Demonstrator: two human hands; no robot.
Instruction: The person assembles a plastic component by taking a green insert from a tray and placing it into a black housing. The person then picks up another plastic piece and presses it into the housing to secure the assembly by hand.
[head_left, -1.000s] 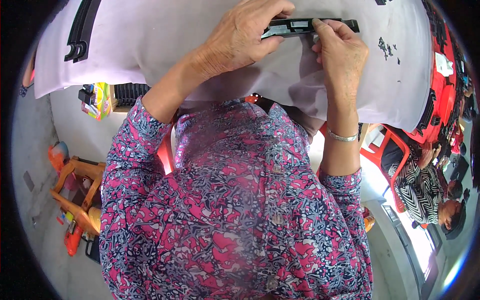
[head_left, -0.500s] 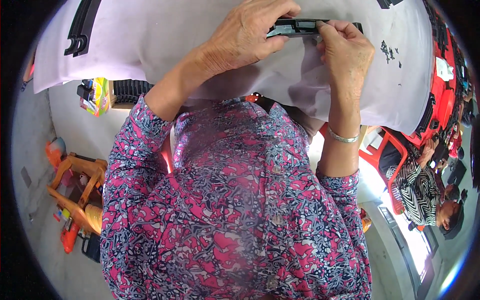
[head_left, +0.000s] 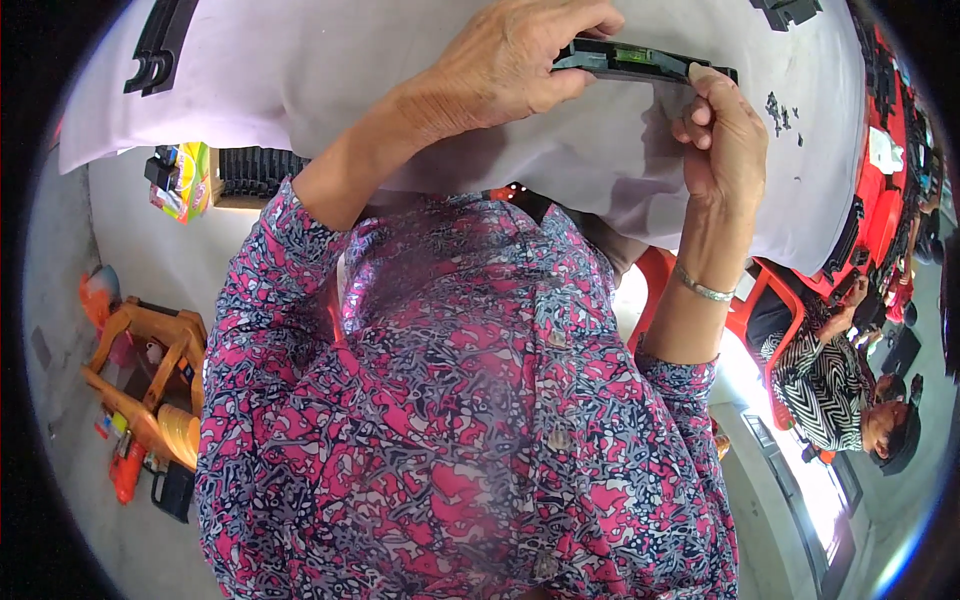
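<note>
We slide our right hand [head_left: 728, 135], curled, pinch unclear, along the black strip [head_left: 664, 64] rightward — leaving the green insert [head_left: 632, 55] clear — while our left hand [head_left: 495, 70] pinches the left end over pale cloth [head_left: 590, 140]

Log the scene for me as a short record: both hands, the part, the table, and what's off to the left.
Left hand: gripping the left end of the black strip
Right hand: fingertips at the strip's right end
Strip: long, narrow, with a green-tinted piece near its middle
Tablecloth: pale; long black pieces far left, small black bits at right
Off the table, left: colourful package, wooden stool
</note>
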